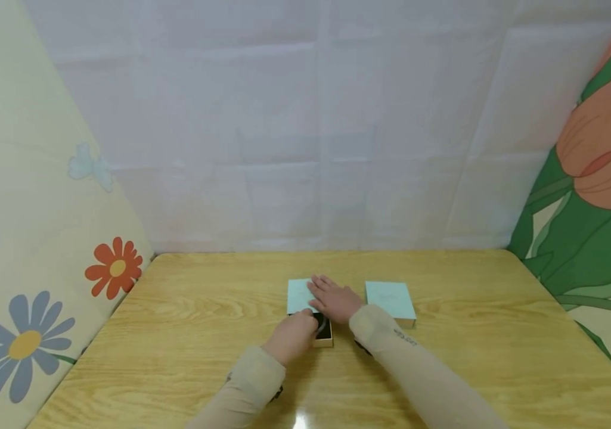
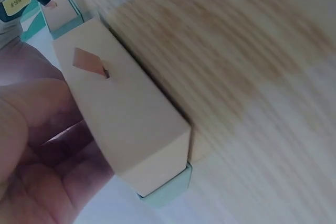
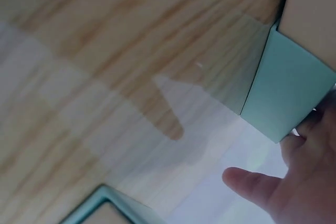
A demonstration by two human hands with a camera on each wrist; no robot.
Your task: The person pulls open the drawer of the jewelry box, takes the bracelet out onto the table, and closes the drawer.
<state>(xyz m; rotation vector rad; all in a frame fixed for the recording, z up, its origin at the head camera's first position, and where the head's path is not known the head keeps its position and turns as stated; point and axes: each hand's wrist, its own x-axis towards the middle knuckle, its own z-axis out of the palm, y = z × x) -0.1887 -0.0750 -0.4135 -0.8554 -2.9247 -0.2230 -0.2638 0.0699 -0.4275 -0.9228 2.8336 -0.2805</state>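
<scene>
A pale teal box [image 1: 298,294] lies on the table with its cream drawer [image 1: 323,343] pulled out towards me; the drawer's inside is black. In the left wrist view, a small orange ribbon tab [image 2: 86,61] sticks out of the drawer front. My left hand [image 1: 293,335] reaches over the drawer, fingers curled at a thin grey curved band [image 1: 323,325] inside it; the fingertips are mostly hidden. Across the box's top rests my right hand [image 1: 337,301], its fingers spread. In the right wrist view, the thumb [image 3: 249,184] stands out straight, away from the teal sleeve [image 3: 289,87].
A second teal box [image 1: 391,300] lies to the right, near my right wrist. Both stand on a wood-grain table [image 1: 203,333]. A white cloth [image 1: 284,149] hangs behind, with flower-printed panels at either side.
</scene>
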